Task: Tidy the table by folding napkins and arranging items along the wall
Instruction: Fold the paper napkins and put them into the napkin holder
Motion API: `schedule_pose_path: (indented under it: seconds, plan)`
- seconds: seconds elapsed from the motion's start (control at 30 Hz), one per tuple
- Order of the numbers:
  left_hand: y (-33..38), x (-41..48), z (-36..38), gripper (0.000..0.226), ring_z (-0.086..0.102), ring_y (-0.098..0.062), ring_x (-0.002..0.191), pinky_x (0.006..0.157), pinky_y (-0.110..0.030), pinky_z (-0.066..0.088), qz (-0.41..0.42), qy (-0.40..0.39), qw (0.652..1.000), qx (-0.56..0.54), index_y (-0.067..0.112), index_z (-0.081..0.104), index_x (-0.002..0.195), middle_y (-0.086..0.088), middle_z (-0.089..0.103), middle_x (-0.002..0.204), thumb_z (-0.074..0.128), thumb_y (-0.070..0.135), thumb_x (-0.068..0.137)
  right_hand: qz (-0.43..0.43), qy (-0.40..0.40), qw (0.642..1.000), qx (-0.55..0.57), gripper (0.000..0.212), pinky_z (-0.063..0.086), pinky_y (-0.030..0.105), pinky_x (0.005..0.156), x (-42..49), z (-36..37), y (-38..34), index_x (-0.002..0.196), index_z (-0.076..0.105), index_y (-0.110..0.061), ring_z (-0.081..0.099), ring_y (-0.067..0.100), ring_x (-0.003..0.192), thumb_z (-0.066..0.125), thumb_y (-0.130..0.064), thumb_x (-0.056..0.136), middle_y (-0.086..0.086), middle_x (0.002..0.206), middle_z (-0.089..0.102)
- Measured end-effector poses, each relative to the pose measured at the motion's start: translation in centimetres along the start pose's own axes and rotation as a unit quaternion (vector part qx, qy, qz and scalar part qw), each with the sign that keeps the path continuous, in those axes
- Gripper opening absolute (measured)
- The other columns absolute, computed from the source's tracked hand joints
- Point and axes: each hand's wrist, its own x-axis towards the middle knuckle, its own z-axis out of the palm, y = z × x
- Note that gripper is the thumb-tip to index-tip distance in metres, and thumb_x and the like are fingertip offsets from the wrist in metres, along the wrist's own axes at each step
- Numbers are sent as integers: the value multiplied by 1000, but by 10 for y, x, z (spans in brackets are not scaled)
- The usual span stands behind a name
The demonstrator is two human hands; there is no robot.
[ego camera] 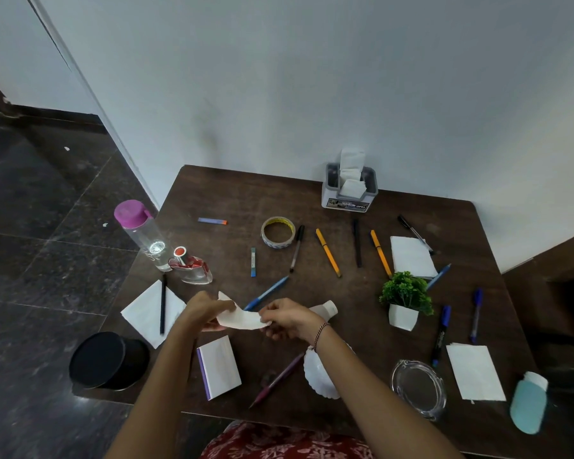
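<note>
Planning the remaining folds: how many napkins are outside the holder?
4: held napkin between left hand and right hand; left napkin under black pencil; far-right napkin behind plant; near-right napkin. More may be hidden.

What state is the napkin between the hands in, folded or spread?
Partly folded: the napkin sags as a narrow curved strip, its ends pinched by the left hand and right hand. Layer count: cannot tell.

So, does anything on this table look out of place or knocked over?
Nothing looks spilled or broken. A white bottle lies on its side behind the right hand, a black pen lies across the left napkin, and loose pens, like a yellow pen, point every way.
</note>
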Motion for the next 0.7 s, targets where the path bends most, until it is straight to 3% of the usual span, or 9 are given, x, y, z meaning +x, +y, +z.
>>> schedule_pose_path:
  seconds: [0.07,0.2,0.27,0.37,0.43,0.57,0.7]
  plan:
    - [6,-6,-5,17,60,-20,66,38,-21,49,8,12,1000,21,-1,55,84,-18,58,96,69,7,81,-6,-5,999,-33,30,46,21,59,-4,2,2,121,49,-8,57,9,66,54,-18,93,3,83,60]
    - [20,-13,-11,41,57,-25,89,70,-31,51,41,25,995,83,1,52,114,-16,58,110,71,19,82,-28,-5,999,39,32,53,30,79,-3,4,4,114,46,-15,61,13,80,58,-33,91,7,101,60]
    - [28,-15,-10,50,58,-26,92,73,-33,51,52,10,995,82,-1,51,121,-18,59,114,71,23,81,-34,-31,994,98,26,52,35,84,-3,0,3,109,49,-13,63,17,86,57,-31,92,12,108,63]
    - [40,-22,-2,41,58,-24,89,64,-28,49,76,-9,996,50,1,52,113,-13,58,104,68,25,84,-24,-67,981,179,36,55,38,82,-4,-8,1,116,49,-10,66,21,93,64,-25,87,10,103,66]
    - [46,-24,5,33,59,-25,90,70,-31,51,85,-25,996,18,5,51,107,-12,59,101,66,26,86,-25,-72,976,206,41,56,37,81,-7,-14,-1,117,50,-6,66,19,90,68,-22,84,8,97,65]
    - [54,-23,17,33,61,-30,95,84,-41,53,80,-60,994,-51,3,55,107,-12,63,98,67,25,85,-56,-42,964,257,20,54,30,77,-11,-31,0,98,61,-8,61,15,81,68,-21,84,4,87,62]
    - [63,-25,33,27,62,-26,93,72,-34,53,75,-85,990,-86,6,60,102,-13,65,106,71,22,82,-96,14,954,284,14,54,35,80,-17,-54,-2,97,61,-12,63,18,88,66,-19,86,4,94,66]
